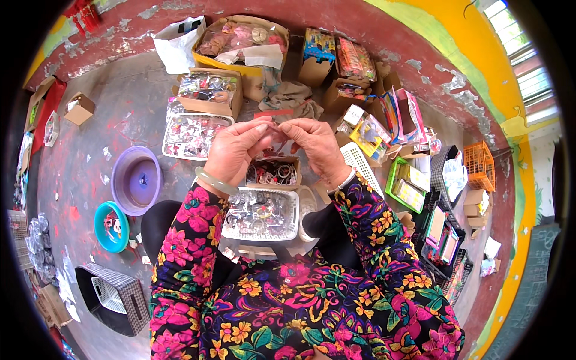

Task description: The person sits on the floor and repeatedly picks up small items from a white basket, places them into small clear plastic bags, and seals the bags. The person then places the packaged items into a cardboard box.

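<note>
My left hand (236, 150) and my right hand (316, 147) meet in front of me, fingertips pinched together on a small clear plastic packet (276, 135) with something reddish in it. A pale green bangle sits on my left wrist, a thin bracelet on my right. Below the hands stands a small cardboard box (274, 173) of packed bracelets. Nearer me, between my knees, is a white basket (261, 215) full of clear-wrapped trinkets.
A second white basket (193, 135) and cardboard boxes (209, 91) of packed goods stand ahead. A purple bowl (137, 180) and a teal bowl (111, 226) lie left on the floor. Green tray (405, 185), orange crate (479, 165) and toy packs sit right. A checked bin (114, 297) is lower left.
</note>
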